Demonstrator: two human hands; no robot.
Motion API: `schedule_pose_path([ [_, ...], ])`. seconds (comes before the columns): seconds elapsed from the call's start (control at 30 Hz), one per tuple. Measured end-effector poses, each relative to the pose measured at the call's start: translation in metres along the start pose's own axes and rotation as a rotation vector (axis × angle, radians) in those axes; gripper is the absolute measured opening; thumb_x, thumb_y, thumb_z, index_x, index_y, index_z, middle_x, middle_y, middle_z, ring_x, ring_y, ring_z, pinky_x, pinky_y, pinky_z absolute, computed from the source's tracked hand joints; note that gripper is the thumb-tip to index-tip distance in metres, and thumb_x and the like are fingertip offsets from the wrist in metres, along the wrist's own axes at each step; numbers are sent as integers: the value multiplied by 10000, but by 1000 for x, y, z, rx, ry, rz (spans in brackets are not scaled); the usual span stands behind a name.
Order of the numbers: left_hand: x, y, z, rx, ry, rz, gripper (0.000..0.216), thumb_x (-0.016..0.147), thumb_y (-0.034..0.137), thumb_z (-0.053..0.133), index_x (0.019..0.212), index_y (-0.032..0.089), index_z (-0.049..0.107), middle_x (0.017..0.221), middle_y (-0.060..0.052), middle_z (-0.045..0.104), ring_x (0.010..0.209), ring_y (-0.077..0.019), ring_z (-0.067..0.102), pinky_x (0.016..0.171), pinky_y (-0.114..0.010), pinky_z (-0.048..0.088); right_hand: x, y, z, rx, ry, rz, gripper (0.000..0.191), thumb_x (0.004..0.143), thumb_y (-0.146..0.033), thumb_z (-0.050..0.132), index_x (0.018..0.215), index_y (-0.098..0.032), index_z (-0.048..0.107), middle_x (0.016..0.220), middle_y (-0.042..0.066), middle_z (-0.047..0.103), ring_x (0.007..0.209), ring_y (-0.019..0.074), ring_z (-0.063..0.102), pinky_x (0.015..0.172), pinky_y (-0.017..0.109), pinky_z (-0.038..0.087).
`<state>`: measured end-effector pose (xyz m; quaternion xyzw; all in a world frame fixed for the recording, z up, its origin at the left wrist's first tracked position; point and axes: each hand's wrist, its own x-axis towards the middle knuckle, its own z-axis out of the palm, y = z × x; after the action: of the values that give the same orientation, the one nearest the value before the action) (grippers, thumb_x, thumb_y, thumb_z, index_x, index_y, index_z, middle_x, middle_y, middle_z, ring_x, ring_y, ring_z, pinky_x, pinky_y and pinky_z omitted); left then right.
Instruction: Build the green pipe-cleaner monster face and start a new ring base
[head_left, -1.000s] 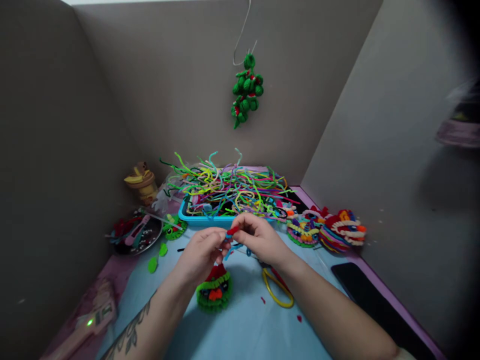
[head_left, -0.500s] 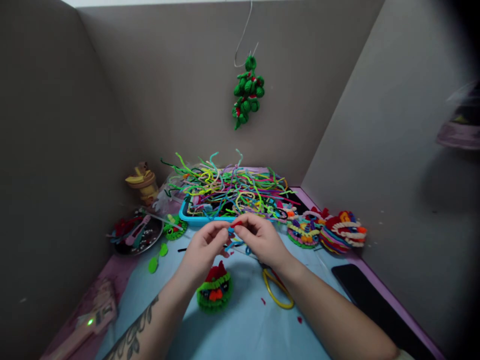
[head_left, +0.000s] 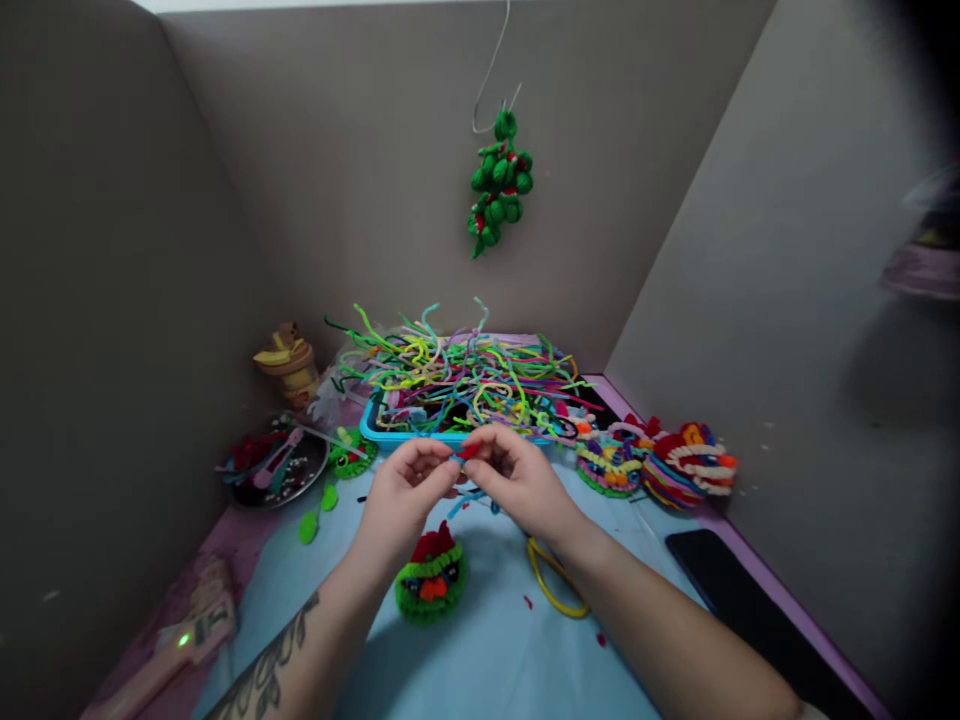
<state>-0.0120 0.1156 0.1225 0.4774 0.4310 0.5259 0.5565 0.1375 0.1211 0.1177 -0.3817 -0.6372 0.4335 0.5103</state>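
Observation:
My left hand and my right hand meet over the middle of the cloth, thumbs and forefingers pinched. Between the fingertips sits a small red and blue pipe cleaner piece, mostly covered by the fingers. A blue pipe cleaner end shows just below the hands; whether it joins the held piece I cannot tell. Nearer to me stands a round green pipe cleaner figure with a red top and an orange beak-like part. Yellow scissor handles lie beside my right wrist.
Behind my hands a blue tray overflows with coloured pipe cleaners. Finished pipe cleaner figures sit at the right, near a black phone. At left are a metal bowl and a pink glue gun. A green ornament hangs behind.
Both hands keep their pinch, with small finger shifts. More of the red part shows between the fingertips. The whole view has shifted slightly.

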Motion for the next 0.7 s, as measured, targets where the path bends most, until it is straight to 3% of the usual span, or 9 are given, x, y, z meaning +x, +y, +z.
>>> schedule_pose_path([
  [0.17,3,-1,-1,-193,-24,-105,210,643,241,762,786,154,634,653,18,657,602,-91,613,575,-181,491,-1,-3,-1,8,21,-41,228,752,-188,599,954,-207,495,673,-45,516,611,110,500,578,237,401],
  [0.33,4,3,-1,-410,-73,-347,131,633,128,739,713,119,636,596,-1,641,515,-60,589,489,-117,477,1,2,-4,87,35,-17,162,769,-253,614,897,-206,528,696,-29,528,646,114,514,592,237,413],
  [0.5,2,5,1,-568,-115,-569,66,728,38,609,688,86,631,576,-24,623,475,-44,582,458,-83,482,4,7,-5,167,-58,10,147,776,-262,625,907,-196,611,735,-5,582,672,117,545,612,242,441],
  [0.6,1,6,4,-603,-149,-627,135,781,39,558,668,77,622,562,-15,595,452,-34,564,435,-74,474,4,6,-7,136,-108,-19,172,807,-249,600,967,-206,647,826,17,610,733,125,567,655,256,455],
  [0.7,0,4,4,-597,-180,-618,112,794,71,583,691,78,627,584,-12,595,466,-33,568,439,-76,478,4,4,-9,116,-125,-67,124,823,-261,589,904,-199,659,846,22,603,748,129,570,665,257,458],
])
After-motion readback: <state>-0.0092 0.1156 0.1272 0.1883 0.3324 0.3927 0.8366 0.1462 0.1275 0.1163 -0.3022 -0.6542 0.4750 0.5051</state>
